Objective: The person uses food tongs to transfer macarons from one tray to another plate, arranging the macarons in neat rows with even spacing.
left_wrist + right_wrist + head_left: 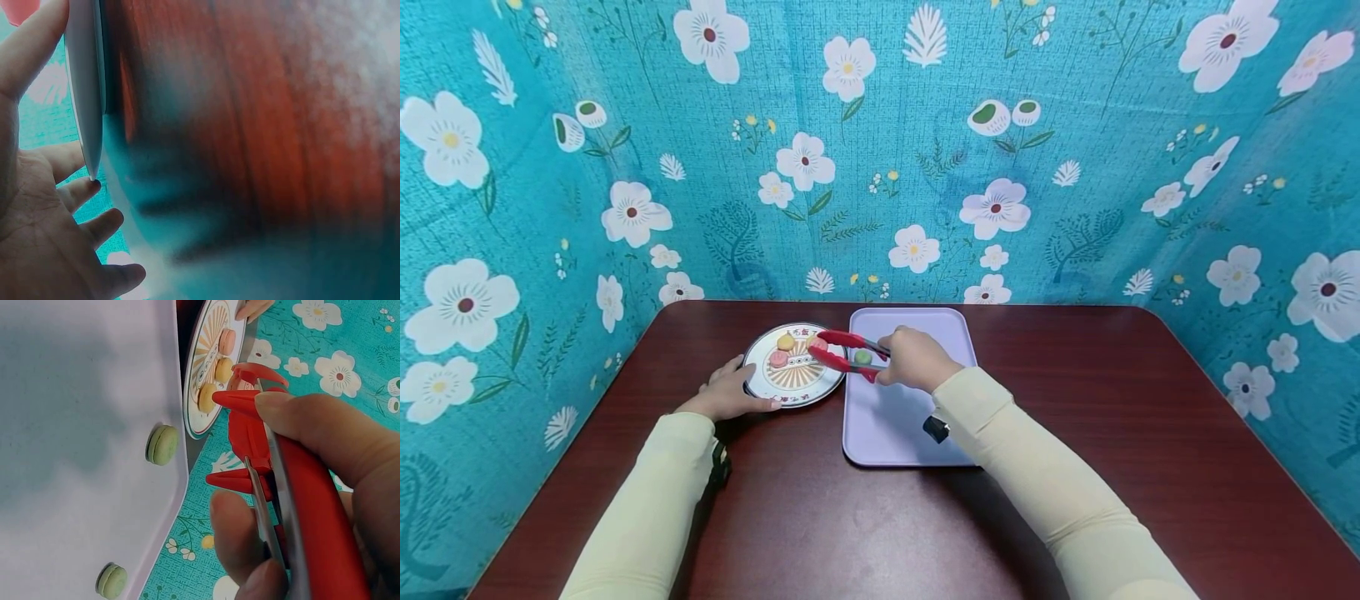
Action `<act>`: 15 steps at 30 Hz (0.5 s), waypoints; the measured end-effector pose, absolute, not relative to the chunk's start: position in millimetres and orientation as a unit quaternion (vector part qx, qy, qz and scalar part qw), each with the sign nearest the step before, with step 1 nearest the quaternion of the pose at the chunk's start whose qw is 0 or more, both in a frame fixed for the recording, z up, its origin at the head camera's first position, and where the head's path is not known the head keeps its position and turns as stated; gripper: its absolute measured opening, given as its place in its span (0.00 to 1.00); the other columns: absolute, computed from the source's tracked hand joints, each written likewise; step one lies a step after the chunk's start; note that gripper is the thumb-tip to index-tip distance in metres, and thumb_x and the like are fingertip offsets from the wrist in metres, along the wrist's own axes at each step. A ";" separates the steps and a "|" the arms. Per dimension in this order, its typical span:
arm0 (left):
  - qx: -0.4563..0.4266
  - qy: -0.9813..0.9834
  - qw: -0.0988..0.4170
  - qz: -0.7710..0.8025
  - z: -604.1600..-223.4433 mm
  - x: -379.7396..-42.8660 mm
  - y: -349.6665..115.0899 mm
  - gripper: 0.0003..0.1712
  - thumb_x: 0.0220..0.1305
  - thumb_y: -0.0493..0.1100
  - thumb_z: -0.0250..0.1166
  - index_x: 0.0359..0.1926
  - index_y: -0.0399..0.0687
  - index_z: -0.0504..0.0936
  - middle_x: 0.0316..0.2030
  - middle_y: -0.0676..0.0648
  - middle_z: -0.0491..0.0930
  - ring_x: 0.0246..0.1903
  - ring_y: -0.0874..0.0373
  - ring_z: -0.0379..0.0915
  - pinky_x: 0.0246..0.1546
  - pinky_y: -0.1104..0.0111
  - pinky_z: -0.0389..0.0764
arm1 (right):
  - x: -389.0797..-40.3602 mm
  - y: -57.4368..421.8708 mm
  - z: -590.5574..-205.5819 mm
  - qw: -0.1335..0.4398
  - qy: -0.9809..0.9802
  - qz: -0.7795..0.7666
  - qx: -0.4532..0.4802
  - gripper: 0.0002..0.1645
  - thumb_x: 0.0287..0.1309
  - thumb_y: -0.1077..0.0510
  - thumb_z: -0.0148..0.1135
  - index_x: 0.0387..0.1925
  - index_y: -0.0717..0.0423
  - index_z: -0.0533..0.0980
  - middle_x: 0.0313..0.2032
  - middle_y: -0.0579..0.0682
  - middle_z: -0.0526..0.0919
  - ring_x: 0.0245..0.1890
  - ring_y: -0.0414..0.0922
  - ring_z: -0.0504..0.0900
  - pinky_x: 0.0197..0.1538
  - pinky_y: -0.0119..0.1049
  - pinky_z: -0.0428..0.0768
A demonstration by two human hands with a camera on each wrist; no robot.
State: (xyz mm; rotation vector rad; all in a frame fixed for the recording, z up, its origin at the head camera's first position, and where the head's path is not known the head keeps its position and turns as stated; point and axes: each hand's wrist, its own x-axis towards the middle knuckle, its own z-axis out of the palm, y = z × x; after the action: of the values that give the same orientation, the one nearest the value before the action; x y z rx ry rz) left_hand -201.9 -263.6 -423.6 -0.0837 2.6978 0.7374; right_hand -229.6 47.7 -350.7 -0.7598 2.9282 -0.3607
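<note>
My right hand (917,358) grips red-handled tongs (319,519), their red tips over the plate's right side. At the tips, a pink macaron (817,344) shows, partly covered by them. My left hand (730,390) touches the rim of the round patterned plate (808,395), thumb along the near edge and the other fingers spread at the left. On the plate lie another pink macaron (778,358) and two yellow macarons, one yellow macaron (207,398) near the rim. In the right wrist view, a green macaron (163,445) and a second green macaron (112,581) sit on the lilac tray (75,425).
The tray stands directly right of the plate, its left edge close to the plate's rim. Both are on a dark red-brown wooden table (820,517). A blue floral cloth (865,208) hangs behind and along the sides.
</note>
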 end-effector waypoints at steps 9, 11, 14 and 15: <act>-0.034 0.950 0.172 0.260 -422.8 -202.4 -263.8 0.65 0.47 0.66 0.71 0.74 0.37 0.49 0.72 0.31 0.40 0.68 0.31 0.38 0.63 0.33 0.49 | -229.2 43.7 -350.6 0.061 0.961 -0.127 -0.239 0.32 0.45 0.51 0.76 0.53 0.59 0.80 0.36 0.51 0.80 0.31 0.44 0.75 0.39 0.37 0.77; -0.033 0.950 0.171 0.261 -423.6 -203.3 -264.4 0.65 0.47 0.66 0.71 0.74 0.37 0.49 0.72 0.31 0.40 0.67 0.31 0.38 0.63 0.33 0.48 | -229.5 42.9 -350.9 0.060 0.961 -0.125 -0.240 0.31 0.45 0.51 0.76 0.52 0.59 0.80 0.34 0.50 0.80 0.30 0.43 0.75 0.37 0.37 0.77; -0.033 0.949 0.172 0.262 -425.4 -204.4 -265.5 0.66 0.46 0.67 0.71 0.74 0.37 0.49 0.73 0.31 0.39 0.68 0.31 0.37 0.64 0.33 0.46 | -229.8 41.8 -351.8 0.059 0.961 -0.118 -0.242 0.29 0.45 0.50 0.75 0.50 0.58 0.81 0.32 0.49 0.79 0.29 0.43 0.74 0.34 0.37 0.75; -0.035 0.949 0.171 0.263 -426.1 -204.5 -265.8 0.66 0.46 0.67 0.71 0.74 0.37 0.50 0.73 0.32 0.40 0.68 0.32 0.37 0.64 0.33 0.47 | -229.8 41.3 -352.1 0.060 0.961 -0.118 -0.242 0.29 0.45 0.50 0.75 0.50 0.58 0.81 0.32 0.49 0.79 0.29 0.43 0.74 0.33 0.37 0.75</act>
State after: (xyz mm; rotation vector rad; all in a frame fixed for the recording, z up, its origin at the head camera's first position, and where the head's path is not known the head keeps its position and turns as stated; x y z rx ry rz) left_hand -204.5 -265.8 -426.1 -0.0984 2.6957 0.7460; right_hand -229.8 41.3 -352.1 -0.7331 2.9099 -0.3575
